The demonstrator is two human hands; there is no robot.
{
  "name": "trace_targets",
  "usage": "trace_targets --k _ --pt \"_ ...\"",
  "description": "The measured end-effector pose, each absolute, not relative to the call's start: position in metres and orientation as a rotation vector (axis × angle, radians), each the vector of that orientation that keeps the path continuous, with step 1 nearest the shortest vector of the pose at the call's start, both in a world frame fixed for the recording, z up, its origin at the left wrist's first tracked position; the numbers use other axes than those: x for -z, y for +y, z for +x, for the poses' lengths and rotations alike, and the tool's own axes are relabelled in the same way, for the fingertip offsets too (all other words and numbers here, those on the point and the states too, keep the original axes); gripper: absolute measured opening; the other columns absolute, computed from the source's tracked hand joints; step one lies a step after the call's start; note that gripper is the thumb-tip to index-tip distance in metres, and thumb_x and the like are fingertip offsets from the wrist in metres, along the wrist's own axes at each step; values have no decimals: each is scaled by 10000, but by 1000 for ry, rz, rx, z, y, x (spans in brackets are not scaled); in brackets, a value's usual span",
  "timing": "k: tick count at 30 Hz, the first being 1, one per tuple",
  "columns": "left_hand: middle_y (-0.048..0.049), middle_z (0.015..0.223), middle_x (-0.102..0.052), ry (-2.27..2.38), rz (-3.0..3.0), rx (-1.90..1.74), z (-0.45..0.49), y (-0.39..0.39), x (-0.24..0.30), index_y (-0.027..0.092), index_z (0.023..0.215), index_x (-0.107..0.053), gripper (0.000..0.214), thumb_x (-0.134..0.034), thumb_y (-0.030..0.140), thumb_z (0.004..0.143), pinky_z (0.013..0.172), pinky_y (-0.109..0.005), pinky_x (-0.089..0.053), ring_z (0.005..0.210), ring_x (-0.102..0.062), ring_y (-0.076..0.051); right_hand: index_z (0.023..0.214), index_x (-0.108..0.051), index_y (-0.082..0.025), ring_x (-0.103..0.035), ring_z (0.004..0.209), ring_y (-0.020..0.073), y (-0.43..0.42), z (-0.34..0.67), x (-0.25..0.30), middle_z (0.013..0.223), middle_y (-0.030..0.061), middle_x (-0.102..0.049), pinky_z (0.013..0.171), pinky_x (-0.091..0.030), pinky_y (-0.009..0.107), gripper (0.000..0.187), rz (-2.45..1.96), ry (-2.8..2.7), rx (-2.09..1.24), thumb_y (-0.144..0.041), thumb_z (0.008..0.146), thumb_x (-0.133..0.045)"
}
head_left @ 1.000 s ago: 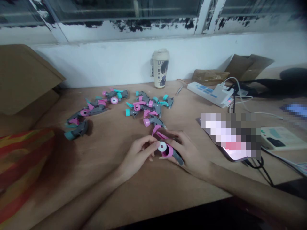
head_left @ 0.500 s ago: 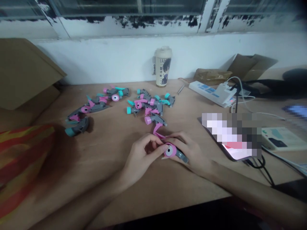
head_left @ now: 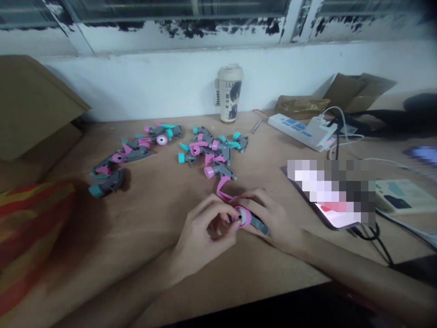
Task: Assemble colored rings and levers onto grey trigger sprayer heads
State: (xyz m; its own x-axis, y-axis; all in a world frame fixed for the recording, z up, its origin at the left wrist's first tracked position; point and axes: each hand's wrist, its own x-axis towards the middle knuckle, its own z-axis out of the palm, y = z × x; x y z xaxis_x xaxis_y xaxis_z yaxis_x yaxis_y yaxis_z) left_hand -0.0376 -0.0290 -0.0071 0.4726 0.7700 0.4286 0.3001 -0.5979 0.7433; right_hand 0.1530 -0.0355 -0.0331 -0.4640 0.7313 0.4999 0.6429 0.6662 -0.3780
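Note:
My right hand (head_left: 278,223) is closed around a grey and pink trigger sprayer head (head_left: 260,224), holding it low over the table. The sprayer's pink screw collar (head_left: 247,218) faces me, with a white disc and a dark hole inside. My left hand (head_left: 201,234) has thumb and forefinger pinched at the collar's left edge. The other left fingers curl behind. A pink trigger (head_left: 222,189) sticks out beyond my fingertips. Just past my hands lies another sprayer head (head_left: 209,172) with a pink collar.
Several grey, pink and teal sprayer heads (head_left: 221,151) lie in a heap, with more at the left (head_left: 133,154). A coffee cup (head_left: 230,98) stands by the wall. On the right are a power strip (head_left: 297,131), cables and a blurred-out phone (head_left: 331,196). A cardboard box (head_left: 37,105) is left.
My left thumb has moved off the collar's white disc down to its lower left edge, and the forefinger has come to the rim. My right hand keeps its hold. The view shifted slightly.

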Motion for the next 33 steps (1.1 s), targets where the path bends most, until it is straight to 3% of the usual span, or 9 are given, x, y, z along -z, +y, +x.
trace_targets --k 12,33 --pt "17 724 -477 874 2010 -1019 -36 -28 10 169 814 -577 75 -595 116 762 497 -184 -417 563 -493 -70 1122 -561 -169 -550 964 229 -36 153 36 1048 118 -592 776 -453 384 309 -1031 -2238 -136 -368 900 -478" --pt "49 594 -452 992 2047 -983 -34 -28 4 167 774 -665 51 -648 130 745 480 -176 -359 520 -439 -66 1094 -555 -165 -527 966 221 -39 160 40 999 94 -578 802 -453 359 284 -994 -2232 -90 -343 874 -531"
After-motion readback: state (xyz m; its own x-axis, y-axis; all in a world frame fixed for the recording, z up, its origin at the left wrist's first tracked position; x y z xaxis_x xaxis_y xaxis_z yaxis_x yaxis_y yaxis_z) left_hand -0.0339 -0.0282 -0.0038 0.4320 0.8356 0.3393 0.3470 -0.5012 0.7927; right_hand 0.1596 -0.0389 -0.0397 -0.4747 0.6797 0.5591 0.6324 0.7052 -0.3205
